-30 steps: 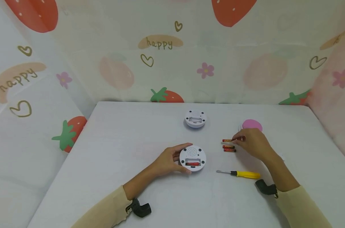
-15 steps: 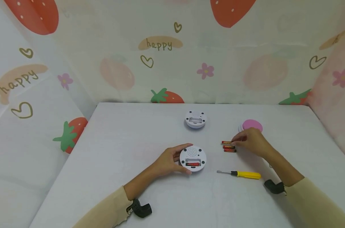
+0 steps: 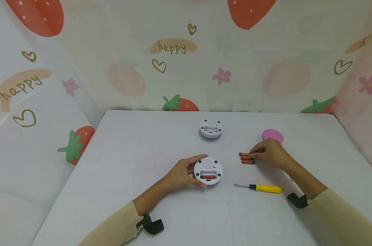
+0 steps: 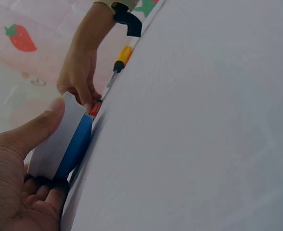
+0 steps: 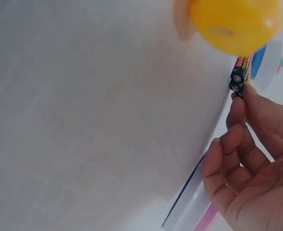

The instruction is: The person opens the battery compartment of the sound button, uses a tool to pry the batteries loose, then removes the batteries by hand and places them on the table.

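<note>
My left hand (image 3: pixel 180 175) grips a round white device (image 3: pixel 208 166) by its left edge, its underside facing up in the head view. A red battery (image 3: pixel 208 177) lies in the device's open compartment, in the lower part. The left wrist view shows the device's blue face (image 4: pixel 76 149) towards the table. To the right, my right hand (image 3: pixel 273 153) pinches the right end of a battery (image 3: pixel 244 154) between thumb and fingertips. Two more batteries (image 3: pixel 248 162) lie just in front of it, side by side. The right wrist view shows battery ends (image 5: pixel 237 77) at the fingertips.
A screwdriver (image 3: pixel 266 188) with a yellow handle lies in front of the batteries. Behind the held device sits a second white round device (image 3: pixel 211 128), its compartment showing no battery. A pink-topped round device (image 3: pixel 272 135) stands behind my right hand. Patterned cloth (image 3: pixel 180 78) surrounds the white table (image 3: pixel 149 136).
My right hand has brought its battery slightly towards me, closer to the other two, while its forearm swung right. My left hand and its device stay in place.
</note>
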Action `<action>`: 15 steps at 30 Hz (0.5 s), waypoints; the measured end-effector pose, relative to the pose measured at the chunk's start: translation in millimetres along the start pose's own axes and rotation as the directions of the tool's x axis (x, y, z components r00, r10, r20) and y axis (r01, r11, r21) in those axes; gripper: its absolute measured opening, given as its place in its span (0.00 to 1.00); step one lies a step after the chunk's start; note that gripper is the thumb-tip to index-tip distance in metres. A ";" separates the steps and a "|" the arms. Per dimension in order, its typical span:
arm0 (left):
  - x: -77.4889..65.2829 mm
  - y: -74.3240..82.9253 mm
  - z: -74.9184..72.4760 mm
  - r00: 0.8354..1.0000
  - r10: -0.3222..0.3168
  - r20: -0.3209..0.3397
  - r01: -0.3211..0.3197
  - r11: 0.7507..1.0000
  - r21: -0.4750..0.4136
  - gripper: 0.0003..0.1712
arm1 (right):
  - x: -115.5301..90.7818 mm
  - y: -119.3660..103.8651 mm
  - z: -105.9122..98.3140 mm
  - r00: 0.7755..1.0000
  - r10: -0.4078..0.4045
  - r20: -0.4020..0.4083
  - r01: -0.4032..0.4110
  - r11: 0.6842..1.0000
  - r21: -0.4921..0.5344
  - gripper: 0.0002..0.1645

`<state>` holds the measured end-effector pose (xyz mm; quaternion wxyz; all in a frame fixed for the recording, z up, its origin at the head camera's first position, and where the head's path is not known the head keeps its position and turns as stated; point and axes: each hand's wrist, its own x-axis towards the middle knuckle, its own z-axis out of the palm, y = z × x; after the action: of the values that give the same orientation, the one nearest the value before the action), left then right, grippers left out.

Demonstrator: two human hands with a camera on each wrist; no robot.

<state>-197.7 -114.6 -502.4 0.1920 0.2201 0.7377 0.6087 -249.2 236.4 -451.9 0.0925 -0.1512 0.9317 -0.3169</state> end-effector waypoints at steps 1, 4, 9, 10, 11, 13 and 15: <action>0.0 -0.1 0.0 1.000 0.000 0.001 0.000 1.000 0.001 0.55 | 0.3 0.4 0.0 1.000 0.001 0.003 -0.001 1.000 -0.004 0.06; 0.1 -0.6 0.0 1.000 0.002 0.003 -0.002 1.000 -0.003 0.56 | 1.1 0.6 0.0 1.000 0.007 0.013 -0.007 1.000 -0.013 0.06; 0.0 -1.3 -0.1 1.000 0.010 0.002 -0.010 1.000 0.005 0.56 | 1.5 -0.8 -0.7 1.000 0.012 0.026 -0.011 1.000 -0.022 0.05; 0.0 -1.5 -0.1 1.000 0.011 0.001 -0.011 1.000 0.005 0.56 | 1.4 -0.8 -1.0 1.000 0.011 0.027 -0.011 1.000 -0.024 0.05; 0.0 -1.6 -0.1 1.000 0.012 0.001 -0.012 1.000 0.007 0.56 | 1.1 -1.0 -1.6 1.000 0.009 0.026 -0.008 1.000 -0.029 0.05; 0.1 -1.3 -0.1 1.000 0.017 0.002 -0.017 1.000 0.007 0.57 | 0.2 -1.3 -3.3 1.000 0.005 0.017 -0.004 0.999 -0.040 0.06; 0.2 -1.3 0.0 1.000 0.023 0.004 -0.023 1.000 0.008 0.57 | -1.5 -2.6 -5.9 1.000 0.002 0.007 -0.002 0.999 -0.055 0.06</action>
<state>-198.0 -114.7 -503.8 0.1855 0.2302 0.7372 0.6076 -248.9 238.3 -445.5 0.0918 -0.1538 0.9399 -0.2908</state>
